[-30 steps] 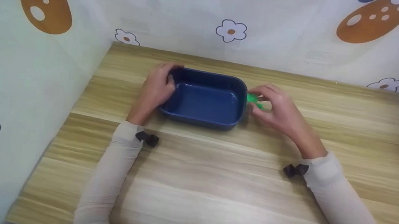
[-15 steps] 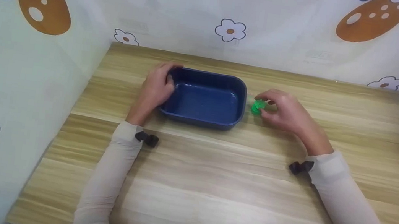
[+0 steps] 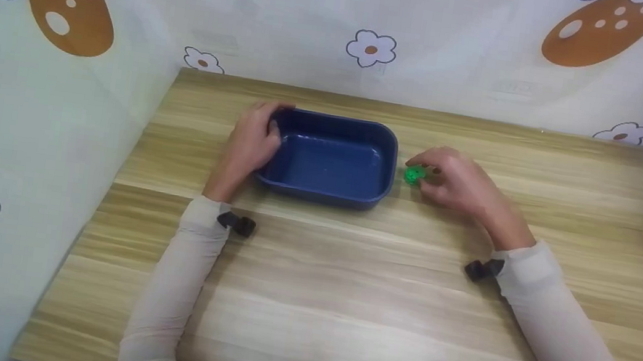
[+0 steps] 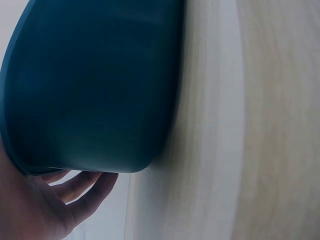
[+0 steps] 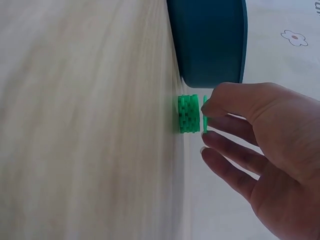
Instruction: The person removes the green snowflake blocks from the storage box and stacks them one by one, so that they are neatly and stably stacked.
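A dark blue rectangular tub [image 3: 325, 196] stands upright on the table, and no contents show in its visible interior. My left hand [image 3: 256, 134] grips its left end, thumb over the rim on the inside and fingers along the outer wall, as the left wrist view of the tub [image 4: 95, 90] also shows. Just right of the tub sits a short stack of green notched discs [image 5: 189, 114]. Above that stack, slightly apart from it, my right hand [image 3: 461, 183] pinches one thin green disc [image 5: 205, 120] between thumb and fingers.
The wood-grain table [image 3: 333, 281] spreads in front of the tub and to both sides. A patterned cloth wall [image 3: 437, 53] closes off the back, with further walls at left and right. Small black mounts [image 3: 483, 270] sit at both wrists.
My right hand has moved right and slightly nearer, from beside the tub's right wall to over the green stack, then shifted little. My left hand and the tub have stayed put.
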A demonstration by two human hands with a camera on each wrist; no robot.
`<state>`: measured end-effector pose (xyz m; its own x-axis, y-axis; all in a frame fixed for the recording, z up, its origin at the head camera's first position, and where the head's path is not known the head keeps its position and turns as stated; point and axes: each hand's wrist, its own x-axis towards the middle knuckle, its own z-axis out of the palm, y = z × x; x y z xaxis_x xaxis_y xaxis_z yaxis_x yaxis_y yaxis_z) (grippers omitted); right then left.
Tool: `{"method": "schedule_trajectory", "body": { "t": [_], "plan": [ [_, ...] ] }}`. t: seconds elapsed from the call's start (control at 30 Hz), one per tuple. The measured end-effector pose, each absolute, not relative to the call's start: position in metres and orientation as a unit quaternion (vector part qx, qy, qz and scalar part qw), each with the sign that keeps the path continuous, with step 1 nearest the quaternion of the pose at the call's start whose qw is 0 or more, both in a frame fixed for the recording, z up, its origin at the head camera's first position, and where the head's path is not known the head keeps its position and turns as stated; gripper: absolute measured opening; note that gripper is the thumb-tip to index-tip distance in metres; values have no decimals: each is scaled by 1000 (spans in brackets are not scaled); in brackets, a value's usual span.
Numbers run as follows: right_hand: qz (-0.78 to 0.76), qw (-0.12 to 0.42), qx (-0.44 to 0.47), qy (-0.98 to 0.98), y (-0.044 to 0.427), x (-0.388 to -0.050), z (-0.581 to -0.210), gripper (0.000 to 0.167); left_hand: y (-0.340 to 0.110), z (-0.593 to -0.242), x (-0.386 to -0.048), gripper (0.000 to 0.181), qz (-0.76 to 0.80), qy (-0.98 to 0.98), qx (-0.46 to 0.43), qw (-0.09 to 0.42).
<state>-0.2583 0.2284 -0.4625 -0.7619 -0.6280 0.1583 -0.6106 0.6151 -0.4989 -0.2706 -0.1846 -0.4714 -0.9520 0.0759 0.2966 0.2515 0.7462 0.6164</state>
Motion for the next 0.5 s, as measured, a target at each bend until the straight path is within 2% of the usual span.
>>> {"method": "schedule_trajectory", "body": {
  "t": [0.5],
  "plan": [
    [-283, 53, -308, 907, 228, -256, -460, 43, -184, -471, -271, 50, -351, -924, -87, 123]
  ]
}}
